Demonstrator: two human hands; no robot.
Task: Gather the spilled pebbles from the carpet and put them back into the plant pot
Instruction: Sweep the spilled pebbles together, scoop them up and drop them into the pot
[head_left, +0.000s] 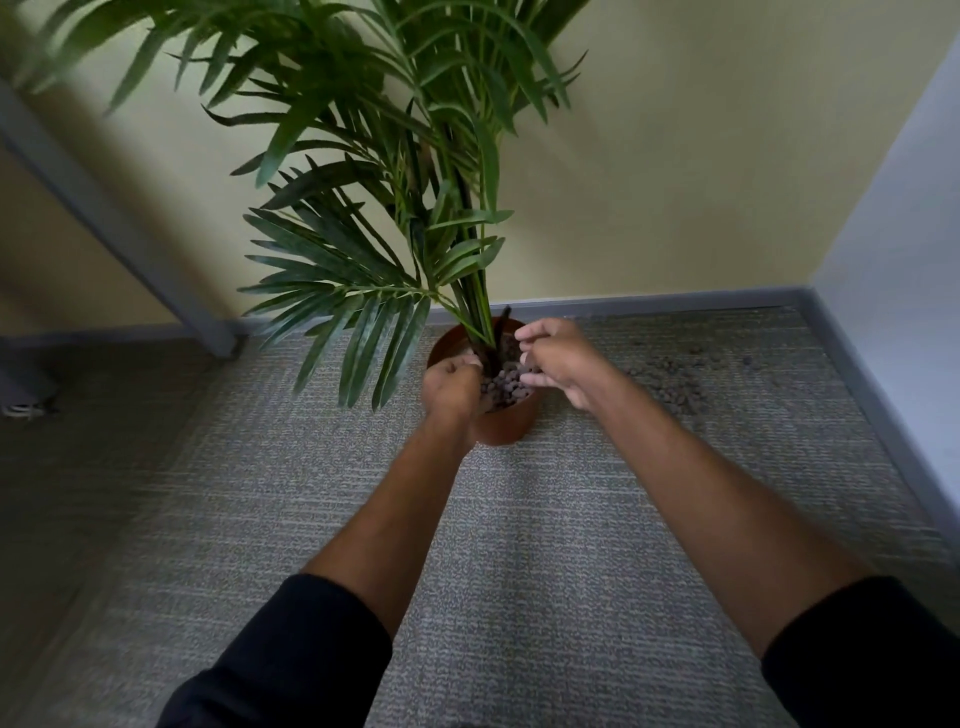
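Observation:
A brown plant pot (506, 428) stands on the grey carpet (519, 545), with a tall green palm (395, 218) growing from it and brown pebbles (506, 387) covering its top. My left hand (449, 387) rests curled over the pot's left rim, fingers bent inward; whether it holds pebbles is hidden. My right hand (558, 364) hovers over the pot's right side with fingers loosely spread and pointing down at the pebbles. Spilled pebbles (675, 382) lie scattered on the carpet to the pot's right.
A yellow wall with a grey baseboard (649, 300) runs behind the pot. A white wall (904, 312) closes the right side, forming a corner. A grey post (156, 270) slants down to the floor at left. Palm fronds overhang the pot's left.

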